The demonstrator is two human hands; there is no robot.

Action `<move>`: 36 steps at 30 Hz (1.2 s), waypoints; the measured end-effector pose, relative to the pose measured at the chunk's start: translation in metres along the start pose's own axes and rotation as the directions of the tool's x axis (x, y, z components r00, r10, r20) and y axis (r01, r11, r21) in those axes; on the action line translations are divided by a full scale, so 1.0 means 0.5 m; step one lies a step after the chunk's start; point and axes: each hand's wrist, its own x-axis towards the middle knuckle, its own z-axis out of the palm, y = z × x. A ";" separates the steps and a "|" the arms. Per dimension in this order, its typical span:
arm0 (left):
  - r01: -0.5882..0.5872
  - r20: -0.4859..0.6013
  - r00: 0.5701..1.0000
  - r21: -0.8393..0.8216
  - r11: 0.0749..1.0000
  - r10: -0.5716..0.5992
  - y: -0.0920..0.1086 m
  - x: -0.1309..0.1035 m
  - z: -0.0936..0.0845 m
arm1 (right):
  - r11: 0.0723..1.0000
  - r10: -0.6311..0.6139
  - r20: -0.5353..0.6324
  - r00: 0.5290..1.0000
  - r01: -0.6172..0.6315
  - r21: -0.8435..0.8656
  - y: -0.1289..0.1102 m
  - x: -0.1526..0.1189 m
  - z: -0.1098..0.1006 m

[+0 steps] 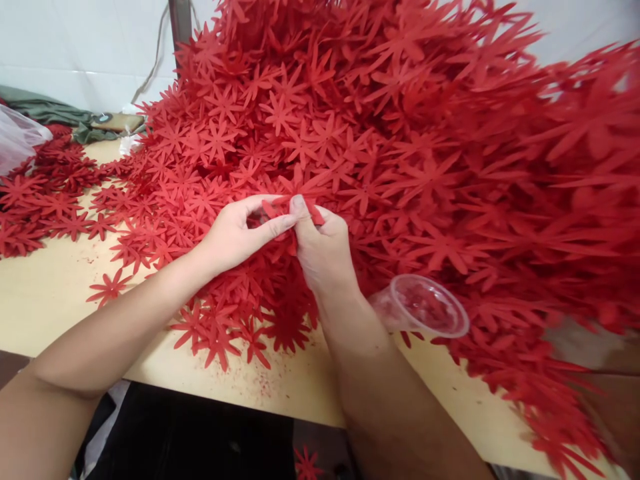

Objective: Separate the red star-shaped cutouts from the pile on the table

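My left hand [237, 230] and my right hand [323, 247] meet at the middle of the view, both closed on one red star-shaped fabric flower piece [316, 212]. The thumbs press together over its centre, and some of its narrow petals stick out between the fingers. Several fingertips are hidden behind the piece. Just behind the hands rises a large heap of similar red flower pieces [320, 140]. By my right forearm a clear plastic cup [430, 307] leans tilted, with its mouth towards me; its contents are hard to make out.
The pale tabletop [50, 300] has red specks and loose flower pieces near its front edge. A second, darker red pile [35, 200] lies at left beside a clear plastic bag [20, 137]. Green cloth [45, 103] is behind it. A brown box [610, 407] stands at lower right.
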 end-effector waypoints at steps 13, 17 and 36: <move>-0.040 -0.254 0.967 -0.064 0.997 0.023 -0.008 0.015 -0.010 | 0.992 0.039 0.038 0.999 -0.043 0.120 -0.005 0.000 0.010; -0.038 -0.282 0.959 0.001 0.999 0.037 -0.003 0.014 -0.012 | 0.996 0.009 0.005 1.000 -0.009 0.089 -0.002 0.001 0.007; 0.149 -0.058 0.982 -0.330 0.932 -0.178 -0.006 0.010 0.009 | 0.990 -0.128 -0.191 0.973 0.114 -0.078 0.004 -0.004 0.013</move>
